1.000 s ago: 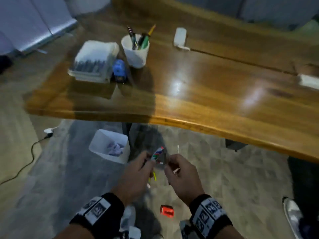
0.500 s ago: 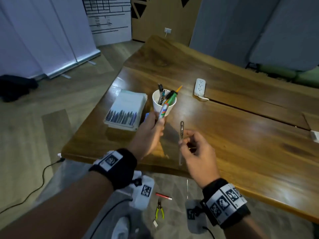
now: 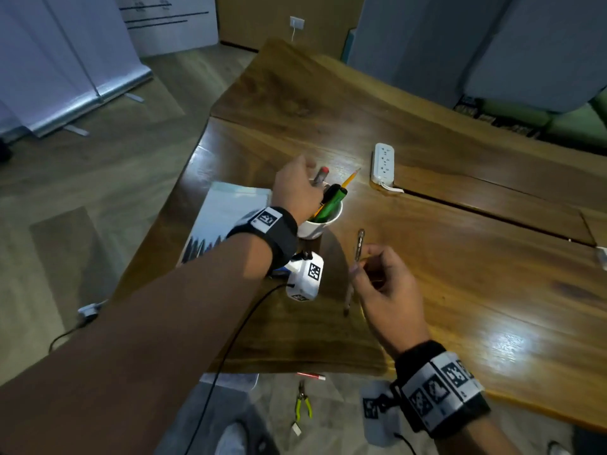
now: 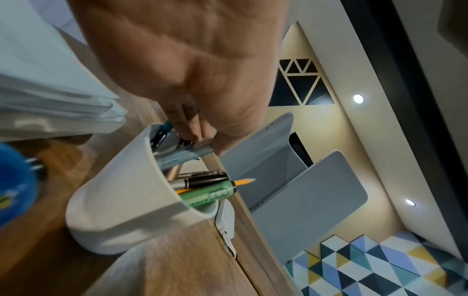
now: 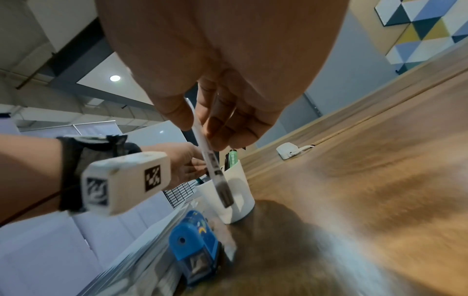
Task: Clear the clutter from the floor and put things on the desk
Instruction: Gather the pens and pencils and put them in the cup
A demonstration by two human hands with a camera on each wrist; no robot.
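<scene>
Head view: left hand [image 3: 297,188] over the white cup [image 3: 323,221], fingers curled on a pen [image 3: 320,175] with a red end, its lower part going down among the cup's contents. Left wrist view shows the fingertips [image 4: 188,130] pinched on something blurred at the cup [image 4: 121,200] mouth; which item, cannot tell. Cup also holds a green marker [image 3: 331,203], a black pen and a yellow pencil [image 3: 350,177].

Right hand [image 3: 384,284] at 5 o'clock from the cup, thumb and fingers pinching a clear pen [image 3: 356,257] near mid-barrel, held above the desk [image 3: 460,257], not yet in the cup. Right wrist view: same pen [image 5: 212,160] slanting down toward the cup [image 5: 228,196], thumb on one side, fingers on the other.

Around the cup: book [image 3: 226,211] at 9 o'clock, blue sharpener [image 5: 195,256] just beside the cup's base, power strip [image 3: 382,164] at 2 o'clock, well apart.

Progress, as judged: partway. Several writing things sit in the cup; one is going in, one waits in the right hand. On the floor [image 3: 262,415] below the desk edge, at 6 o'clock: a red pen [image 3: 311,376], yellow-handled pliers [image 3: 303,405], a small white piece [image 3: 296,430]. Those remain to be picked up.
</scene>
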